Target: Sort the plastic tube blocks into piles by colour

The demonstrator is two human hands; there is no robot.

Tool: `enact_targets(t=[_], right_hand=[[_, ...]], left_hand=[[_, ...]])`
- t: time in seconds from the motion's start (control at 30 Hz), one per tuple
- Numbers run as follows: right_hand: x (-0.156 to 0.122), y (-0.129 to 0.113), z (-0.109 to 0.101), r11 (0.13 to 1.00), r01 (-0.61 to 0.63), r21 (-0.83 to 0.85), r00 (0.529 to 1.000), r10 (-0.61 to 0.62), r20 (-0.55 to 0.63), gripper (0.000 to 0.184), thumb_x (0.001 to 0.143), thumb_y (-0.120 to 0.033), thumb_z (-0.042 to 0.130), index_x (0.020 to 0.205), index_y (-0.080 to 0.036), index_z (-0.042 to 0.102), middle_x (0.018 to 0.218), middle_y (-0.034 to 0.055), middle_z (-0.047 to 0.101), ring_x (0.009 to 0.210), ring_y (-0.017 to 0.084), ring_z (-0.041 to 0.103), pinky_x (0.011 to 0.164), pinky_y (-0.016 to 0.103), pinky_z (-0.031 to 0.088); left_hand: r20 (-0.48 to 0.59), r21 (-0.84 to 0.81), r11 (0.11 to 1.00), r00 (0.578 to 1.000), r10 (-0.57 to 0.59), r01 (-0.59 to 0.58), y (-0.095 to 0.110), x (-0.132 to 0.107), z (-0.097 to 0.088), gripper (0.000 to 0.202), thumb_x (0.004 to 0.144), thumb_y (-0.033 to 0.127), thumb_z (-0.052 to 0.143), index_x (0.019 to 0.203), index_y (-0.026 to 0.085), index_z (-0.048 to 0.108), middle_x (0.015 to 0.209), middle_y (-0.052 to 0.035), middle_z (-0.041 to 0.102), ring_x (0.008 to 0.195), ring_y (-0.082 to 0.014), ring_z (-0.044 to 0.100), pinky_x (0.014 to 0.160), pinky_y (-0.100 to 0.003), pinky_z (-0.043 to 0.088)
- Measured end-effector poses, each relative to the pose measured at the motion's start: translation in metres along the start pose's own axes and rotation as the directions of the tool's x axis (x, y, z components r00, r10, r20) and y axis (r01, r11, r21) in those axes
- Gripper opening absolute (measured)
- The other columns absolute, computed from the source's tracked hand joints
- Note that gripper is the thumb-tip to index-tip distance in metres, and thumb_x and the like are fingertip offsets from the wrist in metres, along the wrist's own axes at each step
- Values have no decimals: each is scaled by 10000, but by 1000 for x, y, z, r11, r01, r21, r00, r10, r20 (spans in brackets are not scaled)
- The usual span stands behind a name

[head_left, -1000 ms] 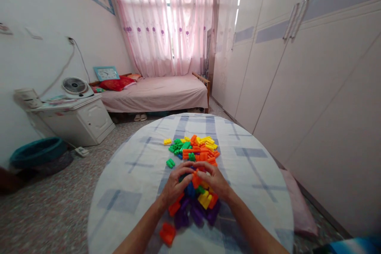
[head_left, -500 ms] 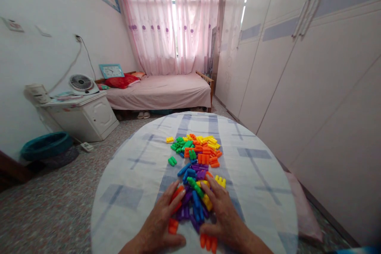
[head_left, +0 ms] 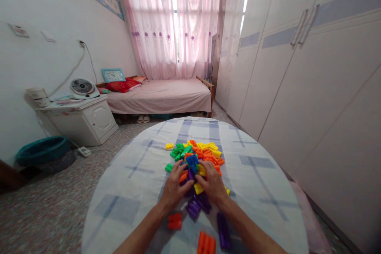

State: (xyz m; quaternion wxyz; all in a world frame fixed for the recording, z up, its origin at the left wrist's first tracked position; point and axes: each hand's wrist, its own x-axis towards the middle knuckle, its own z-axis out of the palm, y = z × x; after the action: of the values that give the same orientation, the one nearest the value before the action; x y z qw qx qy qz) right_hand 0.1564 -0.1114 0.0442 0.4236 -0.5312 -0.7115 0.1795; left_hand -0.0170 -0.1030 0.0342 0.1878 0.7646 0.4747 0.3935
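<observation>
My left hand (head_left: 175,184) and my right hand (head_left: 212,182) cup a mixed clump of plastic toy building blocks between them, fingers curved round its sides. A blue block (head_left: 193,163) tops the clump, with a yellow block (head_left: 198,188) and orange and purple ones below. Beyond my fingertips lies a heap of green blocks (head_left: 177,152), orange blocks and yellow blocks (head_left: 210,147). Purple blocks (head_left: 194,208) lie under and behind my wrists. Nearer me are an orange block (head_left: 174,221), another orange block (head_left: 206,243) and a long purple block (head_left: 224,231).
The round table (head_left: 119,210) wears a blue-and-white cloth. Behind it is a bed (head_left: 166,95) with pink covers. A white cabinet (head_left: 101,121) holding a fan (head_left: 83,86) and a teal bin (head_left: 43,150) stand left. Tall wardrobes (head_left: 285,87) line the right.
Both hands have moved forward across the table and closed round a clump of blocks, carrying it toward the far heap. Purple and orange blocks are left behind near me. The view has tipped slightly.
</observation>
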Motion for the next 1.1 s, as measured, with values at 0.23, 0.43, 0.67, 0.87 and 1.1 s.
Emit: enact_targets(t=[0.23, 0.43, 0.67, 0.87, 1.1], right_hand=[[43, 22, -28, 992, 89, -91, 994, -94, -57, 394, 844, -348, 494, 1220, -238, 524, 1201, 62, 574, 1147, 226, 486, 1014, 426, 355], [69, 124, -52, 941, -86, -327, 980, 20, -200, 384, 896, -356, 329, 1169, -221, 562, 1247, 86, 558, 1190, 255, 462, 1012, 487, 346], [93, 186, -30, 867, 59, -496, 998, -65, 5, 329, 859, -205, 383, 1089, -256, 613, 1375, 54, 469, 1314, 305, 323, 1027, 556, 291], [112, 153, -10, 991, -16, -131, 993, 32, 115, 407, 890, -390, 378, 1215, -223, 556, 1278, 76, 562, 1235, 247, 448, 1060, 492, 294], [114, 104, -7, 962, -97, 256, 989, 63, 136, 468, 866, -511, 403, 1191, -220, 572, 1263, 65, 550, 1196, 198, 475, 1053, 384, 329]], left_hand=[[-77, 144, 989, 997, 2, 9, -8, 48, -18, 428, 864, 428, 471, 1249, 242, 507, 1395, -70, 423, 1289, -230, 400, 1060, -409, 365], [-175, 320, 938, 981, -79, 132, -102, 74, -36, 405, 926, 321, 287, 1189, 158, 548, 1311, -126, 508, 1290, -246, 393, 1077, -473, 316], [43, 584, 810, 994, -98, 55, -167, 95, -14, 352, 868, 203, 395, 1164, 242, 582, 1355, -125, 489, 1333, -332, 319, 1013, -639, 260], [169, 77, 985, 972, -163, 152, -123, 122, 13, 467, 911, 411, 338, 1330, 237, 450, 1383, -67, 476, 1316, -242, 374, 1103, -492, 234], [257, -438, 855, 950, -176, 277, -72, 123, 15, 508, 857, 493, 451, 1270, 207, 525, 1249, -43, 601, 1159, -219, 542, 1035, -394, 385]])
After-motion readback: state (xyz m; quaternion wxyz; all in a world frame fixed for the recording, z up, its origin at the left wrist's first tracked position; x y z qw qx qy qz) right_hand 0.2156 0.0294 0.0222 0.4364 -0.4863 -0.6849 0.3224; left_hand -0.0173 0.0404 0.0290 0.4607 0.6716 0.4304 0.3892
